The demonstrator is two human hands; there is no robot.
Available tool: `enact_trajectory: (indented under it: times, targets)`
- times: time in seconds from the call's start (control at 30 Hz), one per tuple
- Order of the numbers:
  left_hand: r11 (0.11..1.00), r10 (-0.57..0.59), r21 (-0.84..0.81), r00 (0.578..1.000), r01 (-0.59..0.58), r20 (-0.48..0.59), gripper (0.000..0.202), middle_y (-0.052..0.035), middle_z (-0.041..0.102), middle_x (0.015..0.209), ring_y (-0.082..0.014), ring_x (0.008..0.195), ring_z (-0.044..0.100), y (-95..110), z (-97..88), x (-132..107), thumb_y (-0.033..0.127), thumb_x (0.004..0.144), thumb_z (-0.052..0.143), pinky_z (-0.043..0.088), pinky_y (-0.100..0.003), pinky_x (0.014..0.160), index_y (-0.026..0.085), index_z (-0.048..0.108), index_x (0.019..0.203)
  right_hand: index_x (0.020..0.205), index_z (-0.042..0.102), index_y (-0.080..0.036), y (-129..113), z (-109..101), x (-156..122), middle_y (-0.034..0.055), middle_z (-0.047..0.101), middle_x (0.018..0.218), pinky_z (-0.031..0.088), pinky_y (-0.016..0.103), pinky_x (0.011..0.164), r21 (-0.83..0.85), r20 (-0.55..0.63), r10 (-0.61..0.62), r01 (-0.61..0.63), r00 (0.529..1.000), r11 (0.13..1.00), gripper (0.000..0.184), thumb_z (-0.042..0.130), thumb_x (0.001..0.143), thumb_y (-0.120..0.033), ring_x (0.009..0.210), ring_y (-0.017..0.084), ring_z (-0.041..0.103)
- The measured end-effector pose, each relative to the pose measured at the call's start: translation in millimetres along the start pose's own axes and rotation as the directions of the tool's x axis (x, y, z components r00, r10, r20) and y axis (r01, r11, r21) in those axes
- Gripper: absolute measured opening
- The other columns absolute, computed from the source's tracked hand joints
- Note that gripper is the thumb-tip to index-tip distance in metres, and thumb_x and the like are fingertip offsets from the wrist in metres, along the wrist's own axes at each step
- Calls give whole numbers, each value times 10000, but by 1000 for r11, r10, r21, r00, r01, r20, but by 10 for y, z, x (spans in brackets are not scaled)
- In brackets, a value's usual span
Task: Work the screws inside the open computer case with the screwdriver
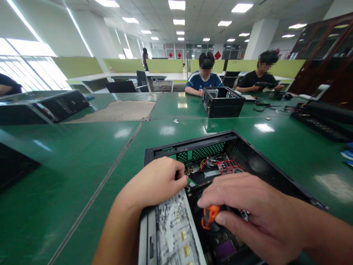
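Note:
An open black computer case [248,154] lies on the green table in front of me, with a red circuit board [230,166] and coloured wires inside. My left hand [157,180] is curled into the case's left side, above a grey metal drive cage [172,230]; what its fingertips hold is hidden. My right hand [248,213] reaches over the case's middle, fingers closed around an orange-and-black screwdriver handle [209,216] that points down into the case.
A second open black case [222,103] stands further back on the green table [82,154]. Two people sit behind it at the far edge. Black case panels [55,106] lie at the left, dark equipment and cables [322,117] at the right.

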State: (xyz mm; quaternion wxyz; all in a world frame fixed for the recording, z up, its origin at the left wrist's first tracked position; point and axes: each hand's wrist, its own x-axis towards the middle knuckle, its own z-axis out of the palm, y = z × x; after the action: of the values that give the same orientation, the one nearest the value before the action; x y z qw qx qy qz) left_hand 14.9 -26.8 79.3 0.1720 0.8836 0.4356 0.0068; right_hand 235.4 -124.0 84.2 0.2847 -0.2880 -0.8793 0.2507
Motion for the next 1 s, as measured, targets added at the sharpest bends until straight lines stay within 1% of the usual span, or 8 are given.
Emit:
enact_trajectory:
  times: [0.33, 0.47, 0.6, 0.67, 0.77, 0.83, 0.9, 1.0]
  targets:
    - [1000, 1, 4, 1000, -1, -8, 232, 10, 628, 637, -131, 587, 500, 7, -9, 2, 296, 831, 527, 282, -275, 560, 198, 604, 636, 1107, 686, -59, 15, 17, 17, 119, 756, 1010, 536, 320, 864, -6, -18, -9, 9, 1000, 1000, 279, 494, 907, -87, 924, 203, 694]
    - [1000, 1, -2, 1000, -1, -1, 235, 8, 636, 644, -132, 586, 506, 13, -15, -1, 297, 836, 527, 292, -275, 558, 197, 615, 643, 1126, 678, -75, 7, 8, 6, 114, 754, 1033, 535, 325, 874, -10, -3, 3, -3, 1000, 1000, 283, 499, 907, -92, 956, 206, 690]
    - [1000, 2, -4, 1000, -2, 1, 244, 6, 642, 644, -134, 586, 512, 23, -23, -2, 301, 845, 526, 301, -276, 561, 197, 620, 645, 1105, 681, -84, 0, 12, 22, 110, 753, 1015, 532, 326, 865, -24, 2, 27, -27, 1000, 999, 269, 505, 903, -107, 938, 208, 689]
    - [1000, 4, -8, 1000, -4, -1, 243, 8, 640, 640, -135, 584, 511, 23, -23, -1, 302, 845, 529, 300, -274, 558, 198, 615, 641, 1081, 681, -102, -1, 25, 33, 95, 748, 996, 524, 316, 856, -35, 4, 51, -51, 999, 998, 229, 539, 904, -130, 921, 200, 681]
    - [1000, 7, -6, 1000, -7, -7, 243, 6, 639, 643, -138, 585, 512, 14, -21, -1, 305, 845, 531, 296, -272, 553, 200, 616, 643, 959, 674, -152, 4, 43, 45, 35, 717, 878, 505, 274, 771, -53, -7, 114, -115, 993, 992, 100, 654, 888, -219, 801, 161, 644]
    - [1000, 9, -6, 1000, -9, -9, 241, 6, 641, 648, -139, 590, 516, 9, -20, -1, 305, 846, 530, 296, -271, 555, 201, 623, 650, 917, 668, -165, 11, 40, 50, 17, 699, 842, 494, 262, 744, -54, 2, 152, -151, 988, 987, 98, 690, 881, -253, 765, 148, 626]
    - [1000, 6, -6, 1000, -6, -6, 235, 7, 640, 649, -137, 592, 515, 7, -20, 0, 300, 843, 531, 298, -270, 557, 200, 623, 650, 1005, 680, -166, 13, 16, 53, 34, 723, 943, 502, 272, 822, -31, 46, 156, -155, 987, 987, 108, 631, 926, -219, 866, 160, 653]
    - [1000, -1, -1, 1000, 1, 4, 231, 7, 638, 651, -135, 595, 512, 8, -20, 5, 297, 837, 536, 297, -272, 560, 197, 618, 645, 1219, 646, -175, -1, -56, 36, 43, 729, 1155, 480, 279, 988, 17, 123, 140, -143, 982, 990, 275, 503, 987, -144, 1078, 160, 655]
